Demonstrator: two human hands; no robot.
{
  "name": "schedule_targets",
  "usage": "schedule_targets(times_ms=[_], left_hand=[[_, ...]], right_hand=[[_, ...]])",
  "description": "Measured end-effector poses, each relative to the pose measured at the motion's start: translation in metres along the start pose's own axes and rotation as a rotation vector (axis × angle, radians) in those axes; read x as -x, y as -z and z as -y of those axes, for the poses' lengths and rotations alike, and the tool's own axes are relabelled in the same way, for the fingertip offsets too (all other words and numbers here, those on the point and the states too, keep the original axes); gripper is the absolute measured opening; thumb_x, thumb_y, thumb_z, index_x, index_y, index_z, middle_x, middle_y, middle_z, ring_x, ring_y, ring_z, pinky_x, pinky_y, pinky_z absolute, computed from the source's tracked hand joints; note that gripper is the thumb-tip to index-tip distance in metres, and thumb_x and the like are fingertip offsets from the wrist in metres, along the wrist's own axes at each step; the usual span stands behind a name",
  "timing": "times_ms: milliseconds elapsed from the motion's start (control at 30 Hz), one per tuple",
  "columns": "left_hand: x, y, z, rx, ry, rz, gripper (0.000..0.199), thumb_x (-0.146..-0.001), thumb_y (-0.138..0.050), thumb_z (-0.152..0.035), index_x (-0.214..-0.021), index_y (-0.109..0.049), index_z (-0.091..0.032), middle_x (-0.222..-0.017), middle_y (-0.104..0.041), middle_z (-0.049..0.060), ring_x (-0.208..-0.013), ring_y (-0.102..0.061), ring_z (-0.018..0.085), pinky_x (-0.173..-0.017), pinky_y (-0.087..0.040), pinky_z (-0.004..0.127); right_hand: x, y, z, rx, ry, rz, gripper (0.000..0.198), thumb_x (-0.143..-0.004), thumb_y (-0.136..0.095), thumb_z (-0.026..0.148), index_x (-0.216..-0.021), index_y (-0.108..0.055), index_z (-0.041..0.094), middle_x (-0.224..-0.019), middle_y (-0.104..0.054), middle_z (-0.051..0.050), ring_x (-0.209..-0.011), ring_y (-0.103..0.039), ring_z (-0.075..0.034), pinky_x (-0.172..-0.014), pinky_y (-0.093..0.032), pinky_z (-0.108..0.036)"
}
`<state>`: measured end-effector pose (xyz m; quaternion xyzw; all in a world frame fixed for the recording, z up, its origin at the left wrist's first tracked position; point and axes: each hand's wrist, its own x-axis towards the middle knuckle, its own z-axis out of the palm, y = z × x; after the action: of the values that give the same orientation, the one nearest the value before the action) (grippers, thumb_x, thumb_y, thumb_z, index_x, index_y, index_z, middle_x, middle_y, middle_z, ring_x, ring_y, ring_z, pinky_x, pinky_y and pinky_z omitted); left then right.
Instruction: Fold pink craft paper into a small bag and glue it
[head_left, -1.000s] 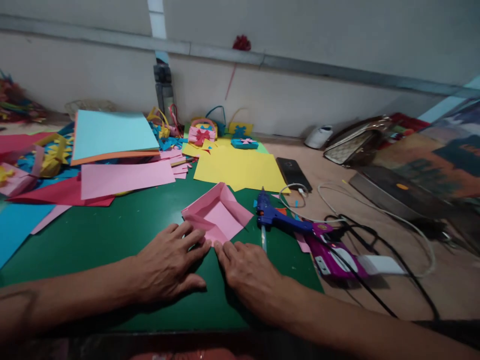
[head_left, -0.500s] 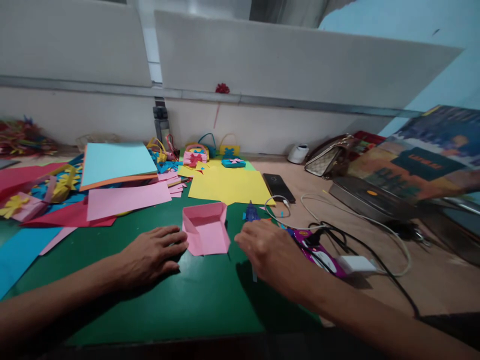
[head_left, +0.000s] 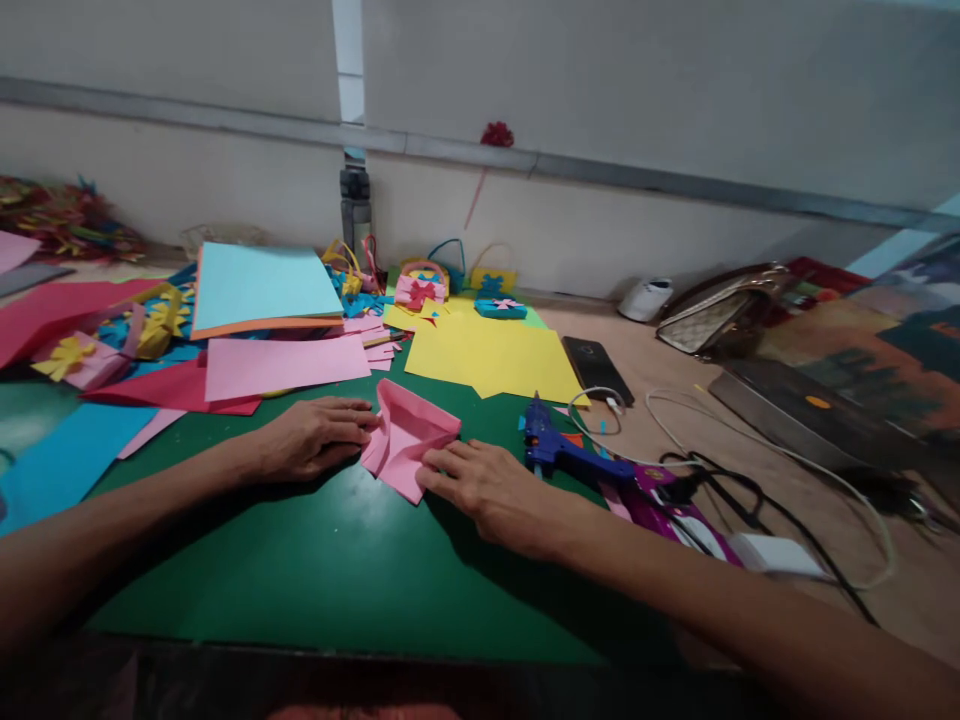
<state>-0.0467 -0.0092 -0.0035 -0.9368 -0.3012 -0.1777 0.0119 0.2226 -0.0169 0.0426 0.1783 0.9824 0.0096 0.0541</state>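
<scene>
A folded pink paper box (head_left: 411, 432) sits turned at an angle on the green work surface (head_left: 300, 560), its open top facing up. At its left side, my left hand (head_left: 319, 437) has its fingertips closed on the paper edge. My right hand (head_left: 491, 492) grips the right lower side of the box, with fingers bent over that wall and the thumb hidden. Just right of the box, a blue glue gun (head_left: 570, 452) lies on its side with its nozzle pointing away from me.
Yellow paper (head_left: 495, 350) lies beyond the box, with small finished paper bags (head_left: 420, 288) behind it. Coloured sheets (head_left: 266, 290) are piled on the left. To the right are a phone (head_left: 598, 370), a purple power strip (head_left: 667, 505), loose cables and a grey case (head_left: 810, 410).
My right hand has let go of the glue gun and moved left onto the box. The box has turned, and its walls are bent inward. The camera view has shifted.
</scene>
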Motion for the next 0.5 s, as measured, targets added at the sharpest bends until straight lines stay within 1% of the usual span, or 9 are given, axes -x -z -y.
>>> schedule_targets(times_ms=[33, 100, 133, 167, 200, 267, 333, 400, 500], left_hand=[[0.0, 0.001, -0.002, -0.05, 0.011, -0.04, 0.022, -0.089, -0.043, -0.022, -0.101, -0.06, -0.017, -0.114, -0.062, 0.007, -0.111, -0.053, 0.019, -0.093, -0.046, 0.038], [-0.001, 0.005, -0.012, -0.181, 0.049, -0.186, 0.019, -0.088, -0.045, -0.021, -0.099, -0.059, -0.016, -0.105, -0.065, 0.008, -0.099, -0.058, 0.019, -0.086, -0.049, 0.037], [-0.001, 0.006, -0.019, -0.237, 0.054, -0.258, 0.017, -0.087, -0.047, -0.019, -0.098, -0.058, -0.016, -0.1, -0.066, 0.008, -0.093, -0.059, 0.018, -0.082, -0.049, 0.036], [-0.002, 0.007, -0.028, -0.272, 0.035, -0.294, 0.014, -0.086, -0.048, -0.017, -0.096, -0.058, -0.016, -0.096, -0.066, 0.008, -0.088, -0.06, 0.018, -0.078, -0.049, 0.035], [-0.002, 0.006, -0.037, -0.281, 0.006, -0.287, 0.014, -0.085, -0.05, -0.015, -0.096, -0.057, -0.016, -0.094, -0.066, 0.008, -0.084, -0.059, 0.018, -0.075, -0.049, 0.033], [-0.005, 0.003, -0.057, -0.254, -0.09, -0.215, 0.015, -0.086, -0.048, -0.016, -0.099, -0.055, -0.015, -0.09, -0.065, 0.008, -0.081, -0.059, 0.017, -0.073, -0.047, 0.032], [-0.008, -0.005, -0.072, -0.21, -0.114, -0.118, 0.016, -0.089, -0.043, -0.019, -0.099, -0.055, -0.014, -0.088, -0.064, 0.009, -0.08, -0.057, 0.016, -0.072, -0.046, 0.03], [-0.011, -0.013, -0.08, -0.189, -0.084, -0.084, 0.017, -0.089, -0.042, -0.02, -0.095, -0.056, -0.013, -0.087, -0.063, 0.009, -0.078, -0.056, 0.016, -0.068, -0.045, 0.029], [-0.015, -0.019, -0.082, -0.186, -0.009, -0.061, 0.017, -0.088, -0.044, -0.023, -0.088, -0.058, -0.014, -0.084, -0.062, 0.007, -0.072, -0.053, 0.017, -0.063, -0.044, 0.03]], right_hand=[[-0.001, -0.002, 0.0, 0.012, 0.003, 0.009, 0.037, -0.077, -0.047, 0.005, -0.114, -0.049, 0.014, -0.114, -0.054, -0.012, -0.102, -0.048, -0.02, -0.081, -0.041, -0.036], [-0.002, -0.003, -0.001, 0.045, 0.012, 0.019, 0.032, -0.082, -0.043, 0.007, -0.113, -0.049, 0.013, -0.111, -0.054, -0.013, -0.102, -0.048, -0.02, -0.08, -0.042, -0.035], [-0.002, -0.004, -0.001, 0.07, 0.012, 0.021, 0.031, -0.084, -0.041, 0.008, -0.113, -0.049, 0.012, -0.109, -0.055, -0.013, -0.1, -0.049, -0.02, -0.079, -0.043, -0.035], [-0.002, -0.004, -0.001, 0.103, 0.01, 0.023, 0.029, -0.085, -0.039, 0.008, -0.111, -0.05, 0.011, -0.106, -0.056, -0.013, -0.097, -0.05, -0.02, -0.077, -0.043, -0.035], [-0.002, -0.005, -0.001, 0.142, 0.011, 0.027, 0.027, -0.086, -0.038, 0.008, -0.109, -0.051, 0.01, -0.102, -0.057, -0.013, -0.093, -0.052, -0.02, -0.074, -0.044, -0.034], [-0.003, -0.006, -0.001, 0.231, 0.037, 0.029, 0.024, -0.086, -0.036, 0.007, -0.101, -0.054, 0.008, -0.091, -0.06, -0.013, -0.081, -0.055, -0.02, -0.064, -0.044, -0.033], [-0.006, -0.007, -0.001, 0.308, 0.1, 0.011, 0.021, -0.085, -0.035, 0.006, -0.091, -0.056, 0.008, -0.08, -0.06, -0.011, -0.07, -0.055, -0.02, -0.055, -0.041, -0.031], [-0.009, -0.009, -0.001, 0.365, 0.169, -0.036, 0.02, -0.085, -0.036, 0.007, -0.083, -0.055, 0.009, -0.073, -0.059, -0.01, -0.062, -0.054, -0.019, -0.049, -0.038, -0.03], [-0.013, -0.012, -0.003, 0.427, 0.268, -0.113, 0.022, -0.085, -0.034, 0.006, -0.079, -0.054, 0.01, -0.069, -0.058, -0.008, -0.059, -0.053, -0.018, -0.048, -0.036, -0.03]])
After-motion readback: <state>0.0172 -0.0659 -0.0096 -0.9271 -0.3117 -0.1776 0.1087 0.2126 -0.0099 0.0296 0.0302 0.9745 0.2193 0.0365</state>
